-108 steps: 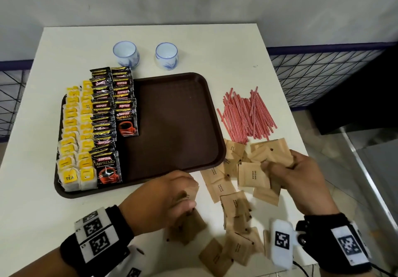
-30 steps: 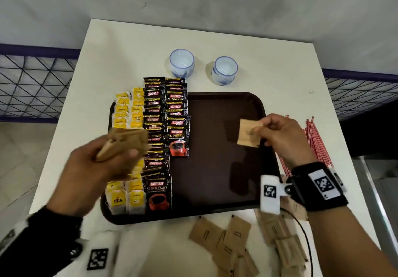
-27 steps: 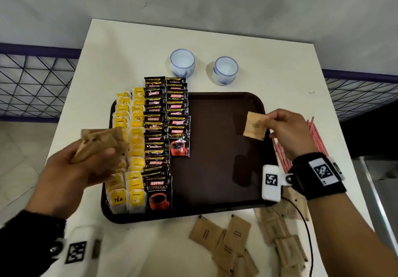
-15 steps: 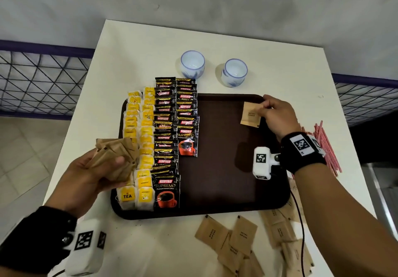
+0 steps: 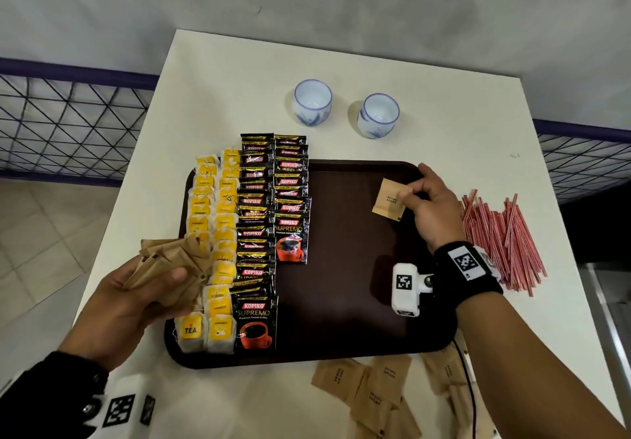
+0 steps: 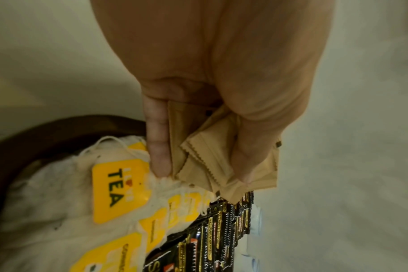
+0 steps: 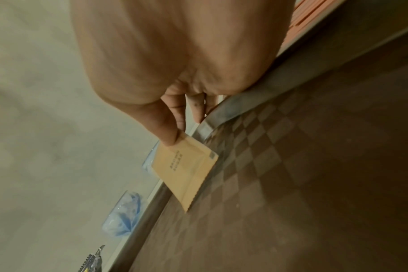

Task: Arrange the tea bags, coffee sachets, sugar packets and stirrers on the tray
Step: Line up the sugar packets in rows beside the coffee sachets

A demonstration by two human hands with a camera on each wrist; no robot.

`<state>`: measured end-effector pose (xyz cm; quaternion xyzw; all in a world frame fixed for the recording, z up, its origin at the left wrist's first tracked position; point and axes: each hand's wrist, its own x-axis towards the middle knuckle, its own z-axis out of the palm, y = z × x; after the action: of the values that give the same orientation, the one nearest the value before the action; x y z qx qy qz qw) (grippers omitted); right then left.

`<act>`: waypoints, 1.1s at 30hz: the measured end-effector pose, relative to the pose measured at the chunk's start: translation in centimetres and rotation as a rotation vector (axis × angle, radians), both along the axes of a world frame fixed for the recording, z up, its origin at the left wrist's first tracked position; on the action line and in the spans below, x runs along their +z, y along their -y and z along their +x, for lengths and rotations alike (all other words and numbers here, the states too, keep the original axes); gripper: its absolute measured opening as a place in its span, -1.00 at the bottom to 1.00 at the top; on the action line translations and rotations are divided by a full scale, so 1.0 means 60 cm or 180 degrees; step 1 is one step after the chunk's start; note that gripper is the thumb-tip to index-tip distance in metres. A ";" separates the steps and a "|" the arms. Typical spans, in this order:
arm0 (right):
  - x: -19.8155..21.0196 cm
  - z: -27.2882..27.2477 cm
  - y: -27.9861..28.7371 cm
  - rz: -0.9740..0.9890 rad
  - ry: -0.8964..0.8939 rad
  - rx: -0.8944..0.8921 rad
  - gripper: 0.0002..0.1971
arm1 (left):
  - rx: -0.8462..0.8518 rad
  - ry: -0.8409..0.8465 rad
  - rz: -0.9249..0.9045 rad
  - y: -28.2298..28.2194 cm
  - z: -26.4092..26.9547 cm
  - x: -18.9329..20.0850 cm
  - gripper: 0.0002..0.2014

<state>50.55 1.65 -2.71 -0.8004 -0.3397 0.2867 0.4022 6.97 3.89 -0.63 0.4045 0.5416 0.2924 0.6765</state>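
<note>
A dark brown tray (image 5: 341, 302) lies on the white table. Yellow-tagged tea bags (image 5: 211, 233) fill its left edge in two columns, with black coffee sachets (image 5: 269, 199) in two columns beside them. My right hand (image 5: 426, 203) pinches one brown sugar packet (image 5: 389, 199) (image 7: 184, 171) just above the tray's far right corner. My left hand (image 5: 136, 295) grips a bunch of brown sugar packets (image 5: 170, 261) (image 6: 221, 160) over the tea bags at the tray's left edge. Red stirrers (image 5: 498, 233) lie heaped on the table right of the tray.
Two small white and blue cups (image 5: 312, 102) (image 5: 378, 116) stand behind the tray. Loose brown sugar packets (image 5: 375, 391) lie scattered on the table in front of the tray. A dark mesh railing (image 5: 68, 124) runs beside the table on both sides.
My right hand has carried its single sugar packet from mid-tray to the far right corner and lowered it. The left hand has kept its bunch near the tray's left edge.
</note>
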 end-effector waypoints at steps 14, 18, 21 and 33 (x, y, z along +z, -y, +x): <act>0.028 -0.032 0.030 0.0181 0.0240 0.0103 -0.80 | 0.0044 0.0006 -0.0112 0.056 -0.046 0.001 -0.43; 0.056 -0.058 -0.010 0.0315 0.0037 0.0500 -0.81 | 0.0076 -0.0061 -0.0009 0.051 -0.049 0.010 -0.08; 0.055 -0.084 -0.060 0.0166 0.0033 0.0961 -0.77 | 0.0071 -0.0095 0.0163 0.036 -0.036 0.026 -0.11; 0.043 -0.135 -0.168 -0.0342 0.0181 0.1261 -0.88 | -0.0349 0.0060 0.0540 0.010 0.024 0.062 -0.73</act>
<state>42.46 11.72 -0.10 -0.7460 -0.4859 0.3553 0.2849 8.41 3.26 3.10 0.4865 0.4856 0.3035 0.6598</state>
